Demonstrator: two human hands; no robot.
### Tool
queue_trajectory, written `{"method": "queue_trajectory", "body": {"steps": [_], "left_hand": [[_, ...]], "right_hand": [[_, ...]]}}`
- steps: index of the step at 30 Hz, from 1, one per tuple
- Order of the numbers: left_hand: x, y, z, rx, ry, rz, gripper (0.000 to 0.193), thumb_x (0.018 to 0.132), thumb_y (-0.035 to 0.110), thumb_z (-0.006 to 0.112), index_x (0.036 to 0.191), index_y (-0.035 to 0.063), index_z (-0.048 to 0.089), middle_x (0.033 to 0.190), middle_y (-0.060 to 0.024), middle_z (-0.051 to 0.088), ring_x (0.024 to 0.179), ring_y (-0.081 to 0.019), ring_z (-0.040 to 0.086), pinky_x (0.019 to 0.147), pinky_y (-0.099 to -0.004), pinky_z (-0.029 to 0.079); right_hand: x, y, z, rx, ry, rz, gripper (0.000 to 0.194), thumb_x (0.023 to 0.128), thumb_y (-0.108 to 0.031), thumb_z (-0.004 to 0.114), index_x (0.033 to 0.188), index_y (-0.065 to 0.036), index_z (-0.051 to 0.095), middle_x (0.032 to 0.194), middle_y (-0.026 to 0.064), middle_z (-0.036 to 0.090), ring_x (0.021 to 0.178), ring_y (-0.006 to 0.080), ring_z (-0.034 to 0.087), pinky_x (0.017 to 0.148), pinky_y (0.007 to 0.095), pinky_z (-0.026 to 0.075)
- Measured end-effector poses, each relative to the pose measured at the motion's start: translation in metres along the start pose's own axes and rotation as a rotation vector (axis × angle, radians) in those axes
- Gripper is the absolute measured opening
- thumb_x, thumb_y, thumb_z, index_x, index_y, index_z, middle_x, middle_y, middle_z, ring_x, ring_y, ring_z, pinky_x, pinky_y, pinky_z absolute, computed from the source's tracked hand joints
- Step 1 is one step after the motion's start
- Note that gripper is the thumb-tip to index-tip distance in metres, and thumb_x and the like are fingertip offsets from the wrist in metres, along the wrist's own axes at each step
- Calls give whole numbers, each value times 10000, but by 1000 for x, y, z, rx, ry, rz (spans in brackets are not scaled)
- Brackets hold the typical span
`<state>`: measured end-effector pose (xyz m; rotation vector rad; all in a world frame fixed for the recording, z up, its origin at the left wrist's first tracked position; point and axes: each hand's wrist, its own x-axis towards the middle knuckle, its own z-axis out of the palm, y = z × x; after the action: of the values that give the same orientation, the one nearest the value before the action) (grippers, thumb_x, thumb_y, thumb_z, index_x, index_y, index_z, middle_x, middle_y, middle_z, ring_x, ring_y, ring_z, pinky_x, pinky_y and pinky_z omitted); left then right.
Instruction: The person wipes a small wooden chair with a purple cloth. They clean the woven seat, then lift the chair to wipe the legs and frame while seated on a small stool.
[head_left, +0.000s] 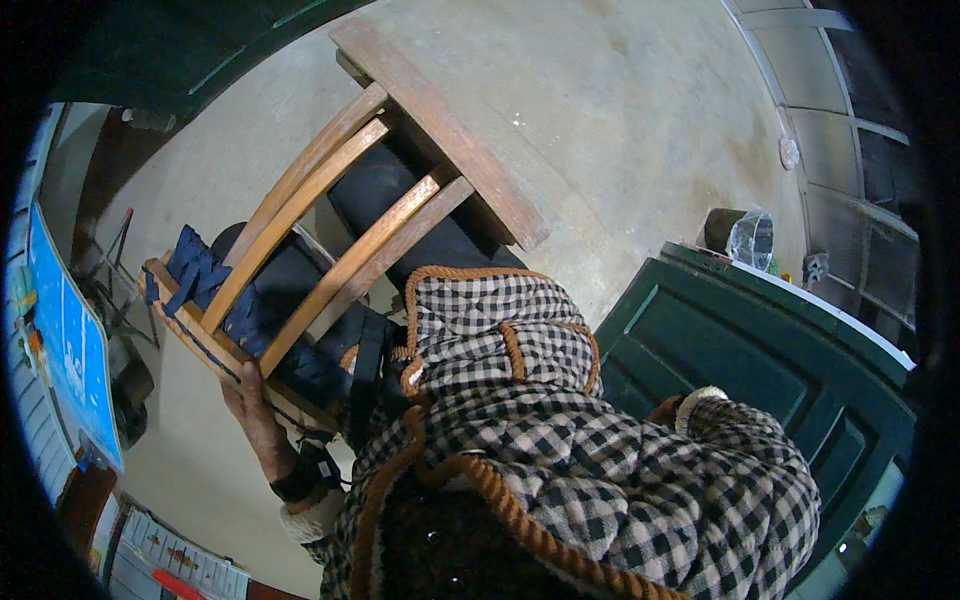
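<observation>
My left hand (257, 427) grips the lower bar of a curved wooden frame (300, 322), with its thumb over the edge. The frame has several bowed slats that run up to a wide wooden board (450, 135). Dark blue cloth strips (199, 277) are wrapped and knotted around the lower bar. The frame lies across my dark-clad legs. My right hand (667, 410) shows only in small part beyond my checked sleeve, near a dark green panelled door (720, 337); its fingers are hidden.
Behind the green door stands a dark bucket with clear plastic (750, 232). A glazed metal frame (825, 135) runs along the right. At the left are a blue board (71, 337) and a thin metal stand (116, 262). Concrete floor (637, 97) surrounds me.
</observation>
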<state>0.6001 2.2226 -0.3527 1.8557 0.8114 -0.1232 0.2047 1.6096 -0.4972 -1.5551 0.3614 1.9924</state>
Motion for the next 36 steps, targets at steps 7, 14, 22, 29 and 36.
{"method": "queue_trajectory", "body": {"steps": [7,14,22,29,36], "left_hand": [[10,-6,-16,-38,-81,93,770,951,504,651,1504,20,419,1365,-130,529,1233,-236,515,1068,-388,386],[24,1,-33,-160,-267,235,687,956,444,691,1429,3,462,1169,-64,576,1070,-189,536,940,-318,428],[13,8,-37,-162,-249,168,582,980,398,681,1393,33,495,1154,-57,596,1065,-164,562,931,-300,446],[26,4,-39,-22,-307,222,665,958,474,627,1424,25,476,1197,-80,586,1112,-197,559,989,-327,438],[36,-7,-24,-2,-226,171,694,886,527,640,1333,13,513,1089,-88,539,1005,-202,523,864,-342,444]], "right_hand": [[-5,-70,-96,-627,70,-32,506,814,-322,755,1250,-95,638,939,157,651,779,347,633,698,435,532],[3,-260,-219,-553,1250,-471,371,846,-247,697,1143,-42,610,1115,249,567,969,439,582,805,494,510],[-162,-427,-283,-271,1641,-1058,406,822,-1,632,1224,-38,589,1125,193,604,986,403,637,835,452,529],[-209,-528,-251,-751,1474,-1148,485,762,64,686,1223,-77,633,1180,96,633,1012,353,667,843,409,574],[-191,-480,-217,-714,1220,-1051,420,785,-4,748,1183,-104,657,1087,80,641,946,356,674,798,420,584]]}}
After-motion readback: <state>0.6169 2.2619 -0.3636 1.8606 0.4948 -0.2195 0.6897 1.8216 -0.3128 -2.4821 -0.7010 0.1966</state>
